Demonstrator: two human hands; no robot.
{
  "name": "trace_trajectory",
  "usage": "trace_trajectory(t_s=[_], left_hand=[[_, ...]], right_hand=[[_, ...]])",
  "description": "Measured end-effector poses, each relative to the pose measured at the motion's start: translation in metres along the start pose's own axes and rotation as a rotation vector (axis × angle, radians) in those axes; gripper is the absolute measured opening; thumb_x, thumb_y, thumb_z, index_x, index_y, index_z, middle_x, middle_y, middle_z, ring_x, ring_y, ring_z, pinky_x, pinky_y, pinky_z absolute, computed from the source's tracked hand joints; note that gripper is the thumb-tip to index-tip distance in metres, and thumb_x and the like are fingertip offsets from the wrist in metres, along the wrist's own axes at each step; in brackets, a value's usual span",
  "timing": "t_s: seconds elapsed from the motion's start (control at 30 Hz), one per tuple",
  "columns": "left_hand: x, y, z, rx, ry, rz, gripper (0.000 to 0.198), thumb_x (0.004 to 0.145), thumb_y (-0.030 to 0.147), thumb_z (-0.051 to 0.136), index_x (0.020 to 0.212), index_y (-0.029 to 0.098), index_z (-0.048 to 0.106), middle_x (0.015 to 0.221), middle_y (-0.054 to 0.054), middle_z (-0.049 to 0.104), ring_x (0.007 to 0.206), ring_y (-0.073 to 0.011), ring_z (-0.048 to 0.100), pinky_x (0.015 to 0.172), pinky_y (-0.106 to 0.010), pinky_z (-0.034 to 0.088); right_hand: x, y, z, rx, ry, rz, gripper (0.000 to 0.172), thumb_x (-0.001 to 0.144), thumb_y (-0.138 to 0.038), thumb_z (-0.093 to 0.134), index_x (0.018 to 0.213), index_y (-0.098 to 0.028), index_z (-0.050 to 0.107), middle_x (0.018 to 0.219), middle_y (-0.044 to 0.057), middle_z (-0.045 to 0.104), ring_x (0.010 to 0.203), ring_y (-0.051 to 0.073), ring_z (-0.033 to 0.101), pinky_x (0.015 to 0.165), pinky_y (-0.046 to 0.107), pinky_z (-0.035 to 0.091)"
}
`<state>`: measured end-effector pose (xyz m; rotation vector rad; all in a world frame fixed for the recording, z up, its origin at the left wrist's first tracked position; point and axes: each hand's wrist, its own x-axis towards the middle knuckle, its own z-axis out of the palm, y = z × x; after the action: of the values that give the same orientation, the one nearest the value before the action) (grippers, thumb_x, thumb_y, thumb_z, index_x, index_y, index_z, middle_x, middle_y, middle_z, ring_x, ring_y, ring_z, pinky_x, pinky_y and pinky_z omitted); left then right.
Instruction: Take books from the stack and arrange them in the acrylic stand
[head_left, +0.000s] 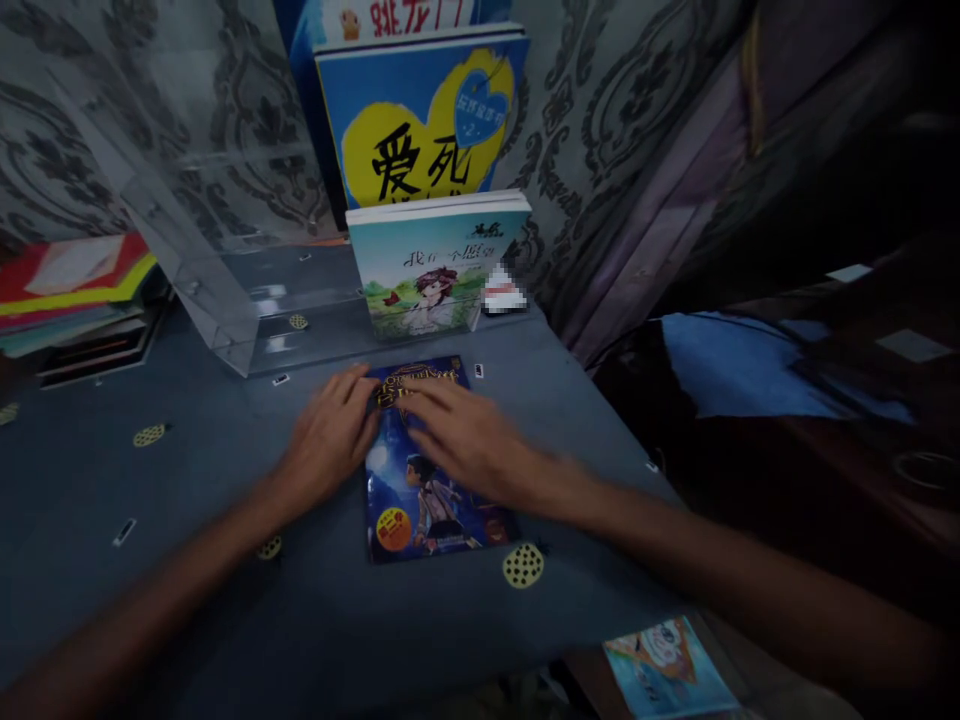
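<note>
A dark blue picture book [427, 500] lies flat on the table, its cover showing a figure in a pale shirt and a round orange badge. My left hand [330, 425] rests along the book's upper left edge, fingers stretched forward and slightly bent. Across the upper part of the cover lies my right hand [469, 435], its fingers extended over the yellow title lettering. Neither hand has closed around the book. Just behind it, a green-and-teal book [424, 265] stands upright in a clear acrylic rack [232, 330].
Taller blue-and-yellow books [420, 110] stand further back in the rack. Stacked books and folders [82, 290] lie at the left. The grey-blue tablecloth [187, 560] ends on the right by a curtain [660, 180]. Below the front edge lies another book [667, 665].
</note>
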<state>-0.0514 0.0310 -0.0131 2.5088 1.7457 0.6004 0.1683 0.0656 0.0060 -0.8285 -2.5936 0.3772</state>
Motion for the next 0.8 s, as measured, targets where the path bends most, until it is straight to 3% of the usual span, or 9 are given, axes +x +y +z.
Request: trace_trajectory(t_s=[0.1,0.27,0.53,0.67,0.8], left_hand=[[-0.001,-0.005,0.012,-0.006,0.021,0.034,0.036,0.099,0.023,0.037,0.131,0.014,0.052,0.143,-0.019,0.059,0.138,-0.0306,0.053,0.113,-0.053,0.046],[-0.001,-0.007,0.012,0.000,-0.007,0.009,0.037,0.101,0.030,0.039,0.131,0.015,0.053,0.142,-0.017,0.062,0.138,-0.0306,0.054,0.114,-0.054,0.046],[-0.001,-0.005,0.009,0.003,-0.026,0.019,0.035,0.102,0.031,0.039,0.131,0.016,0.054,0.145,-0.018,0.059,0.138,-0.0324,0.054,0.112,-0.058,0.047],[0.004,-0.005,0.006,0.029,-0.018,0.073,0.035,0.102,0.028,0.039,0.128,0.014,0.057,0.142,-0.019,0.061,0.143,-0.0341,0.048,0.114,-0.059,0.043],[0.022,0.004,0.007,-0.071,-0.084,0.196,0.038,0.102,0.026,0.040,0.133,0.017,0.058,0.142,-0.014,0.063,0.146,-0.0305,0.045,0.118,-0.057,0.039]], right_hand=[[0.014,-0.003,0.023,0.016,-0.055,-0.128,0.043,0.099,-0.019,0.053,0.141,-0.011,0.054,0.157,0.020,0.047,0.149,0.029,0.041,0.120,0.047,0.041],[0.004,0.025,0.022,0.034,-0.108,-0.038,0.058,0.103,-0.040,0.052,0.152,-0.010,0.043,0.160,0.020,0.043,0.153,0.031,0.034,0.125,0.054,0.033],[-0.020,0.066,0.013,0.143,0.073,0.069,0.048,0.103,-0.032,0.046,0.149,-0.018,0.049,0.152,0.015,0.056,0.145,0.029,0.048,0.122,0.063,0.032],[-0.016,0.076,0.008,0.329,0.127,0.104,0.041,0.102,-0.031,0.045,0.140,-0.021,0.058,0.141,0.011,0.066,0.130,0.026,0.061,0.116,0.054,0.043],[-0.013,0.083,0.006,0.471,0.159,0.098,0.038,0.101,-0.025,0.043,0.133,-0.019,0.062,0.136,0.009,0.068,0.127,0.023,0.063,0.111,0.045,0.049]])
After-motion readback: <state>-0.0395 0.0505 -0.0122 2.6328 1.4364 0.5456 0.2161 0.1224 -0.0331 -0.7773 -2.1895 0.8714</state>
